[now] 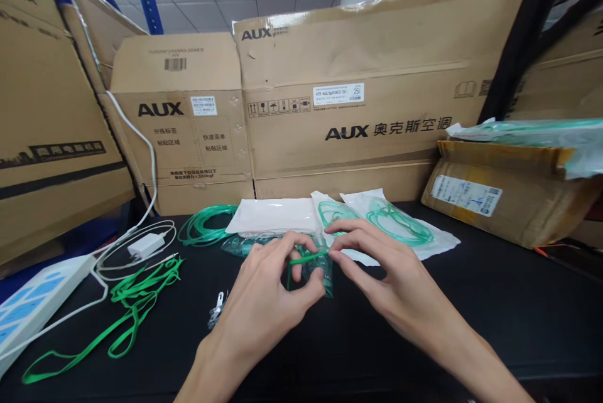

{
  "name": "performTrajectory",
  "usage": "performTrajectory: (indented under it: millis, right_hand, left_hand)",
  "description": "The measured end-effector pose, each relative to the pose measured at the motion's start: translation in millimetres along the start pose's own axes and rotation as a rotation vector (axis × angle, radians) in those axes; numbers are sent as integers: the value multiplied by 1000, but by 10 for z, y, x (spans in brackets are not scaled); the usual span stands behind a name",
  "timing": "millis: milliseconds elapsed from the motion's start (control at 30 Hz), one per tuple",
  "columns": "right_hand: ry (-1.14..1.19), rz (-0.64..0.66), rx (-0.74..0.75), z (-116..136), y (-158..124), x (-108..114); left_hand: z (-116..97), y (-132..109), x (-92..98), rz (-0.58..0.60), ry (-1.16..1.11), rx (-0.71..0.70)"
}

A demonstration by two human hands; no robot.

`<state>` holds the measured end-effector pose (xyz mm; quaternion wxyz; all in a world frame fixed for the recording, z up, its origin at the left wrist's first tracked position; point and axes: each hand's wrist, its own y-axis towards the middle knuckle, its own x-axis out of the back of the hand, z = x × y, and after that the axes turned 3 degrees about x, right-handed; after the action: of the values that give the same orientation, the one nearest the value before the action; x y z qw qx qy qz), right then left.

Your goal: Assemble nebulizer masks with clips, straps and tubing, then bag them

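Note:
Between my two hands runs a short stretch of flat green elastic strap (308,258). My left hand (277,284) is curled around it, and part of the strap hangs down behind those fingers. At the strap's right end, the thumb and fingertips of my right hand (381,262) pinch it. Just behind my hands lies a clear green plastic piece (325,277), partly covered by my fingers. More translucent green plastic parts (240,245) sit to its left. Small metal clips (217,310) rest beside my left wrist.
More green straps (141,302) lie tangled at left, near a white charger (146,245) and a power strip (42,296). Coiled green tubing (207,225) and packaged tubing (400,224) are at the back. Large cardboard boxes (377,76) wall the rear; an open box (509,183) stands right.

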<state>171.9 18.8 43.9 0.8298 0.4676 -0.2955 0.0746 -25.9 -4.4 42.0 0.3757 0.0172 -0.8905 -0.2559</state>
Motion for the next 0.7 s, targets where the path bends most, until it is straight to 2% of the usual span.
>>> performTrajectory:
  millis: [367, 700]
  right_hand:
    - [-96, -43, -22, -53, -6, 173]
    - [-152, -116, -40, -179, 21, 328]
  left_hand:
    - [45, 9, 71, 1, 60, 71]
    - [125, 32, 151, 7, 93, 55]
